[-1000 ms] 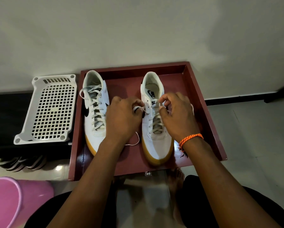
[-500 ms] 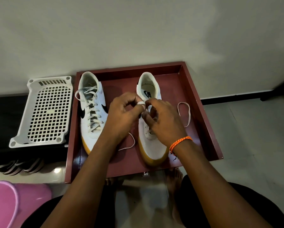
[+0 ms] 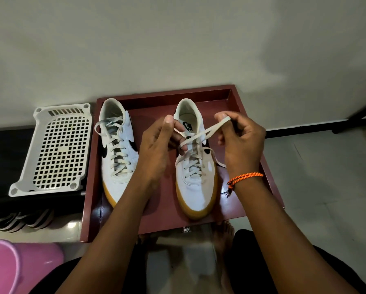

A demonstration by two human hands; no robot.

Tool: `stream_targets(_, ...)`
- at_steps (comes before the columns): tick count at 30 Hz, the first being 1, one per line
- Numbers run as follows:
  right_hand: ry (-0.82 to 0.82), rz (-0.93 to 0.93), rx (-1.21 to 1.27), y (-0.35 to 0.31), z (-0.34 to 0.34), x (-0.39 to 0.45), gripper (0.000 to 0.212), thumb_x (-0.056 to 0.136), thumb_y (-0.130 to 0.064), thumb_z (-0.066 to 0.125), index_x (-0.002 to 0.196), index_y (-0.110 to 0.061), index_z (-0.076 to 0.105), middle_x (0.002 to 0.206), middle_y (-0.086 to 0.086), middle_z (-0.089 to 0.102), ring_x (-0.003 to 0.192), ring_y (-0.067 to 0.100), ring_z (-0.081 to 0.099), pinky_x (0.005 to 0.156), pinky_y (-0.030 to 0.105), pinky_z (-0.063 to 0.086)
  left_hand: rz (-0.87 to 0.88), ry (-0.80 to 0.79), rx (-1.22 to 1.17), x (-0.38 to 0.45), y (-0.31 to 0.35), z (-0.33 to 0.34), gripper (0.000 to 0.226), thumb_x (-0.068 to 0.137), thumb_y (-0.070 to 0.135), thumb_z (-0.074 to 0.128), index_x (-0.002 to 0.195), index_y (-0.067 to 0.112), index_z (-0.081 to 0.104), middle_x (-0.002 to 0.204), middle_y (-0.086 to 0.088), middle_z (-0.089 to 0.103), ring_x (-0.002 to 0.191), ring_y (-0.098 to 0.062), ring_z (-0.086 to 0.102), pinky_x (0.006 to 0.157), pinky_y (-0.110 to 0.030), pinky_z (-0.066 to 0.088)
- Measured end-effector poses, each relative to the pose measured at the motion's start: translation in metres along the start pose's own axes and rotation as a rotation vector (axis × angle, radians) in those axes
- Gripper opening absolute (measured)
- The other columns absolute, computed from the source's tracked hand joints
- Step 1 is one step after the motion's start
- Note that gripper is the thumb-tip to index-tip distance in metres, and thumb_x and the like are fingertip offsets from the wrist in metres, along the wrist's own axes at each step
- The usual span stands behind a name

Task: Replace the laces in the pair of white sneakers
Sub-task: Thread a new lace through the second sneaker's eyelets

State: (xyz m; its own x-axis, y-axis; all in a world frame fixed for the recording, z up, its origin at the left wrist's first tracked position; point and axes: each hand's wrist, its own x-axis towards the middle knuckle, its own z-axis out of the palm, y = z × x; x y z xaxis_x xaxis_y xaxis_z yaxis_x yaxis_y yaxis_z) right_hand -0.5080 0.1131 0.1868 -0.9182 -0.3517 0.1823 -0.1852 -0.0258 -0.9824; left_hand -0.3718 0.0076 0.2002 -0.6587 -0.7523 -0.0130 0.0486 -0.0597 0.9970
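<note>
Two white sneakers with yellow soles stand side by side in a dark red tray, toes toward me. The left sneaker is laced and its lace is tied. Above the tongue of the right sneaker, my left hand pinches one part of its white lace. My right hand pinches the other part, held up as a loop. The two strands cross between my hands. A loose end of the lace trails past the sneaker's right side.
A white perforated plastic rack lies left of the tray on a dark surface. A pink bucket sits at bottom left, with sandals above it. The wall rises right behind the tray. My bare feet are below the tray's near edge.
My hands have lifted off the right sneaker's eyelets and drawn apart, pulling the lace up into crossed strands. The loop of lace that lay on the tray's right side is gone.
</note>
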Motion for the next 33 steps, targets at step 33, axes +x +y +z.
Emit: stream_targets(33,-0.260,0.114,-0.089,0.000,-0.003,-0.003,0.021,0.091,-0.020,0.082,0.084,-0.002,0.072,0.066,0.010,0.075,0.056,0.031,0.074,0.057,0.041,0.063,0.173,-0.005,0.459,0.012,-0.028,0.012,0.012,0.097,0.014,0.076,0.101,0.023,0.084,0.094,0.012,0.079,0.089,-0.004,0.073,0.081,-0.025,0.057)
